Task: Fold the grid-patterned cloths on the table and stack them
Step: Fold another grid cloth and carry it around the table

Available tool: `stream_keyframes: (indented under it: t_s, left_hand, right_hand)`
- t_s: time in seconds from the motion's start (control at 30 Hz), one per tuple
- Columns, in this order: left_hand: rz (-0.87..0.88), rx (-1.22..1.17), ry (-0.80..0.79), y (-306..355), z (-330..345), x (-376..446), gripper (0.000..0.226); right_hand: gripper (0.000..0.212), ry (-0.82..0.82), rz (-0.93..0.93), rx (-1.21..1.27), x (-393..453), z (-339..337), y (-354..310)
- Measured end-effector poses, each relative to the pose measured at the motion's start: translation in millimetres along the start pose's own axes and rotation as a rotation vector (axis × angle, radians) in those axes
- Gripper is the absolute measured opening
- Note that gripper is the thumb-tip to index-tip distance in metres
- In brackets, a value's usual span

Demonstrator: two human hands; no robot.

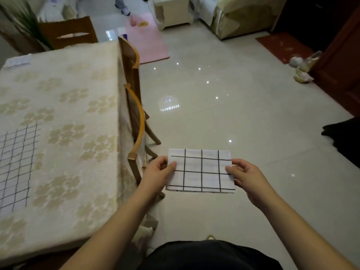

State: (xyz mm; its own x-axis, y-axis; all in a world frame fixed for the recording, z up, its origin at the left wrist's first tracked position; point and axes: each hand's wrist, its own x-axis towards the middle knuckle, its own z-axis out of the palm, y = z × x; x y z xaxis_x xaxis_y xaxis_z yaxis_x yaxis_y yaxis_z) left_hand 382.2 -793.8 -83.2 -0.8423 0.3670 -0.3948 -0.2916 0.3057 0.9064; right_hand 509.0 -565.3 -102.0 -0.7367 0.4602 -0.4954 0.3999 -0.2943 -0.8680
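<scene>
A folded white cloth with black grid lines (201, 170) hangs in the air over the floor, to the right of the table. My left hand (157, 174) pinches its left edge and my right hand (247, 176) pinches its right edge, thumbs on top. Another grid-patterned cloth (15, 164) lies flat on the table (64, 106) at the left edge of view, partly cut off. A small folded pale cloth (17, 61) rests at the table's far left corner.
The table wears a cream flowered cover. Two wooden chairs (136, 117) stand tucked along its right side, and another chair (68, 32) at the far end. Shiny tiled floor (233, 94) spreads to the right, with a pink mat (148, 36) and shoes (302, 69) farther off.
</scene>
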Motion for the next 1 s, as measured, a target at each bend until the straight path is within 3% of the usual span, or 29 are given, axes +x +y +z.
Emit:
stream_keyframes:
  t_s: [0.33, 0.57, 0.73, 1.0]
  left_hand:
    - [-0.015, 0.012, -0.047, 33.0, 42.9, 38.6, 0.024]
    - [-0.056, -0.158, 0.071, 51.8, 24.5, 112.2, 0.023]
    - [-0.074, -0.257, 0.106, 68.4, 4.7, 182.9, 0.019]
    - [-0.018, -0.226, 0.09, 107.6, -22.2, 268.5, 0.02]
  right_hand:
    - [0.018, 0.01, -0.033, 0.025, 40.8, -40.5, -36.1]
    - [0.019, -0.049, -0.06, -0.073, 123.6, -11.7, -76.3]
    - [0.03, -0.07, -0.053, -0.135, 189.4, 15.4, -111.6]
    - [0.027, -0.036, -0.092, -0.116, 263.7, 52.1, -165.5]
